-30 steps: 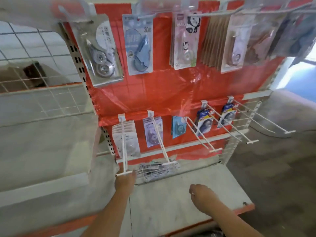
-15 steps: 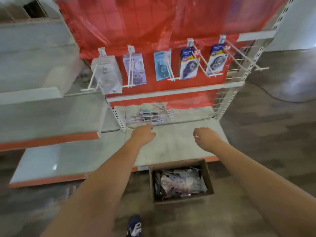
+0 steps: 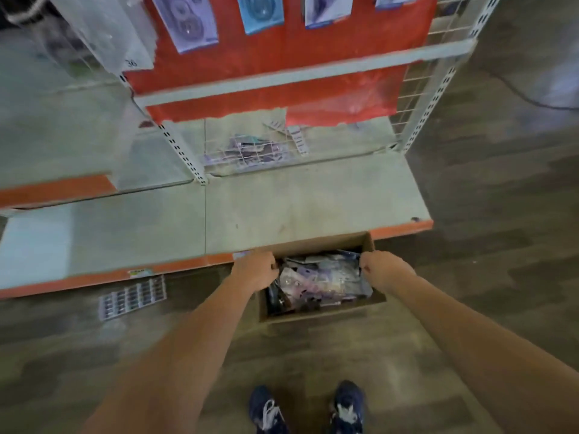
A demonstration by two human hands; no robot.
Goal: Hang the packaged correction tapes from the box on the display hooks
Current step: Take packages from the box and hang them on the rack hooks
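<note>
Hands are reaching into a cardboard box point(image 3: 369, 242) on the floor, just below the bottom shelf point(image 3: 282, 208), where the packaged tapes point(image 3: 316, 281) are lying in a loose heap. The left hand point(image 3: 255, 270) and right hand point(image 3: 383, 270) are curling their fingers at opposite edges of the pile; whether either is actually gripping a pack cannot be told. Lifting one pack by its header, hang-hole clear, looks the surest way to feed a hook above.

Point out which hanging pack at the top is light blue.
The light blue pack, second of the four card-backed packs from the left, between the lavender pack and the white-and-blue packs further right.
</note>
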